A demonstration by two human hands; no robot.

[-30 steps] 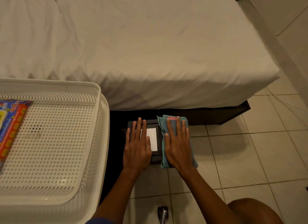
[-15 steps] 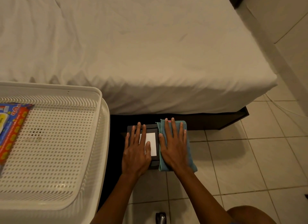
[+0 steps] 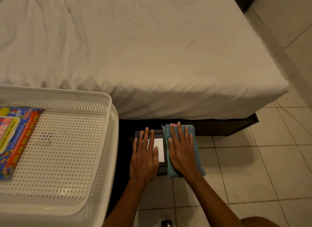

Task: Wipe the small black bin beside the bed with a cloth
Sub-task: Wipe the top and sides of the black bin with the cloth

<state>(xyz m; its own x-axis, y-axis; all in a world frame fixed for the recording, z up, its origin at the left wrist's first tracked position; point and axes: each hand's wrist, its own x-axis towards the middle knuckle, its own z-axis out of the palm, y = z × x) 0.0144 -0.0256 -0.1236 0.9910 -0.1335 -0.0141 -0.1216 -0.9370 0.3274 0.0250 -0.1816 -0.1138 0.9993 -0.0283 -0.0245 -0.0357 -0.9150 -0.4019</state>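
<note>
Over on the far left sits a white perforated basket [image 3: 55,159] with a colourful wipes pack [image 3: 15,139] lying in its left part. Just right of it, on the tiled floor [image 3: 253,167] at the foot of the white-sheeted bed [image 3: 135,49], is the small black bin [image 3: 162,166], white label [image 3: 160,147] on top. Left hand [image 3: 144,159] lies flat on the lid, fingers spread, gripping nothing. Right hand [image 3: 183,155], also flat and spread, presses a folded teal cloth [image 3: 196,152] over the bin's right edge. Hands are side by side, nearly touching.
</note>
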